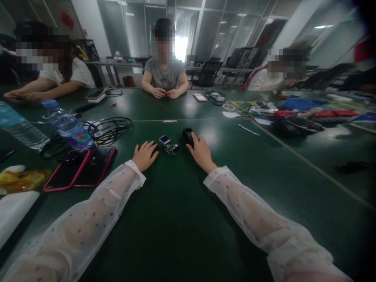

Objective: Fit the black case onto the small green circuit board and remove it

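Note:
My left hand [145, 156] lies flat on the dark green table [164, 219], its fingers spread and nothing in it. Just to its right is a small circuit board [169, 145] with a little screen at its upper left. My right hand [201, 153] rests palm down beside a black box-shaped device [187, 134]. Its index finger touches the device's near right part, and the thumb lies by the near edge. The fingers are stretched out rather than wrapped round it. The device's lower right corner is partly hidden by that hand.
On the left are two phones in red cases [98, 166], water bottles [66, 123] and coiled black cables [117, 127]. A wrench [248, 130] lies to the right, before a heap of cables and tools [311, 113]. A person [165, 74] sits opposite; others sit at both sides.

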`<action>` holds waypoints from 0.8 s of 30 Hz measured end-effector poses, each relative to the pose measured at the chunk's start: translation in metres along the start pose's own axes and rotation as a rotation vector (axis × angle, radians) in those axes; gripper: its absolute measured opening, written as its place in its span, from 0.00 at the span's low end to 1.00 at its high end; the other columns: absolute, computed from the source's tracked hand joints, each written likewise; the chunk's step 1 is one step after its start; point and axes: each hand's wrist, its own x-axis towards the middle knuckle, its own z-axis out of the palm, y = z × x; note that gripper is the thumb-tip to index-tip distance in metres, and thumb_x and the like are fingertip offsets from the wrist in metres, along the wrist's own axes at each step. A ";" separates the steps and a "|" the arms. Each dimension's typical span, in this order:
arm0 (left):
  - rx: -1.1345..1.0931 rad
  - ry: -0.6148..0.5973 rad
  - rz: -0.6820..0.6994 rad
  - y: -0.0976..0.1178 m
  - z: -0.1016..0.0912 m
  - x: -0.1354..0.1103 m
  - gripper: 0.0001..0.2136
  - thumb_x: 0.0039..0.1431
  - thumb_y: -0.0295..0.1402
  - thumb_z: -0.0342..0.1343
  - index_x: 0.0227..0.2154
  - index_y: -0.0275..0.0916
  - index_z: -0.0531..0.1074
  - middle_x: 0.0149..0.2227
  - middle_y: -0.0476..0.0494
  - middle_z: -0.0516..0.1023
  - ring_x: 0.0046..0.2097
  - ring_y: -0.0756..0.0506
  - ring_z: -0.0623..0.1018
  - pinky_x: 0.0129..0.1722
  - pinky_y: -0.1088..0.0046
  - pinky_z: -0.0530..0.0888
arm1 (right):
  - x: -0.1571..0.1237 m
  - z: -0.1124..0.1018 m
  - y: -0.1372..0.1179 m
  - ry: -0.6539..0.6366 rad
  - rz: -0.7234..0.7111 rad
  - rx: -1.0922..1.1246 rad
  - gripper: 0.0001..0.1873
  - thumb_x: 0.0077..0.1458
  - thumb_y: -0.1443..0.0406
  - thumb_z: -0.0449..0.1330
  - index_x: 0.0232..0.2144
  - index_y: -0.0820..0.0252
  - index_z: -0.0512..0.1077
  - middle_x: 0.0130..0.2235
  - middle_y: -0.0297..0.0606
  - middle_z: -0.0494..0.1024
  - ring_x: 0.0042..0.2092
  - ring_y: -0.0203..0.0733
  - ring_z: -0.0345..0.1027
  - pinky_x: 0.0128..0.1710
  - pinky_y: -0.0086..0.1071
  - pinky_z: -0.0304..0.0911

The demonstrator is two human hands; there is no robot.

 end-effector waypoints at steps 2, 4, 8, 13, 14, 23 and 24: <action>-0.005 -0.007 -0.001 0.001 -0.001 0.000 0.22 0.71 0.42 0.40 0.63 0.44 0.61 0.67 0.44 0.59 0.68 0.37 0.57 0.63 0.43 0.56 | 0.000 -0.001 -0.001 -0.001 -0.008 0.008 0.31 0.64 0.57 0.50 0.65 0.62 0.55 0.49 0.55 0.68 0.49 0.57 0.67 0.42 0.47 0.69; -0.009 -0.009 -0.002 0.000 -0.001 0.000 0.22 0.71 0.42 0.39 0.63 0.44 0.61 0.68 0.44 0.59 0.68 0.37 0.57 0.63 0.43 0.56 | 0.000 -0.002 -0.001 0.000 -0.015 0.025 0.30 0.64 0.57 0.49 0.65 0.62 0.55 0.49 0.55 0.68 0.49 0.57 0.67 0.42 0.47 0.69; -0.015 -0.004 0.011 -0.002 0.001 0.000 0.22 0.71 0.43 0.38 0.63 0.42 0.61 0.67 0.43 0.59 0.68 0.37 0.57 0.62 0.41 0.56 | -0.001 -0.002 -0.001 0.003 -0.041 0.049 0.30 0.64 0.58 0.50 0.65 0.62 0.56 0.49 0.55 0.68 0.49 0.57 0.67 0.43 0.48 0.69; -0.022 -0.004 0.018 -0.003 0.002 0.001 0.23 0.71 0.43 0.38 0.63 0.41 0.60 0.67 0.42 0.59 0.68 0.36 0.57 0.62 0.40 0.56 | -0.001 -0.002 0.000 0.029 -0.044 0.088 0.30 0.64 0.58 0.50 0.65 0.61 0.55 0.50 0.55 0.68 0.50 0.58 0.67 0.44 0.49 0.69; -0.024 -0.006 0.017 -0.003 0.002 0.001 0.23 0.71 0.44 0.38 0.63 0.42 0.60 0.67 0.42 0.59 0.68 0.36 0.57 0.62 0.40 0.56 | -0.001 -0.001 0.000 0.030 -0.044 0.094 0.30 0.64 0.58 0.50 0.65 0.61 0.55 0.50 0.55 0.68 0.51 0.58 0.67 0.44 0.49 0.69; -0.032 -0.010 0.019 -0.004 0.002 0.001 0.23 0.71 0.44 0.38 0.63 0.42 0.60 0.68 0.42 0.58 0.68 0.36 0.57 0.62 0.40 0.56 | -0.002 -0.001 -0.001 0.032 -0.102 0.089 0.30 0.63 0.58 0.50 0.65 0.60 0.55 0.49 0.55 0.68 0.49 0.58 0.68 0.41 0.48 0.71; -0.032 -0.010 0.020 -0.004 0.002 0.001 0.23 0.71 0.44 0.38 0.63 0.42 0.60 0.68 0.42 0.58 0.68 0.36 0.57 0.62 0.40 0.56 | -0.002 0.000 -0.001 0.025 -0.111 0.089 0.30 0.63 0.58 0.50 0.65 0.60 0.56 0.49 0.55 0.68 0.49 0.57 0.68 0.41 0.48 0.71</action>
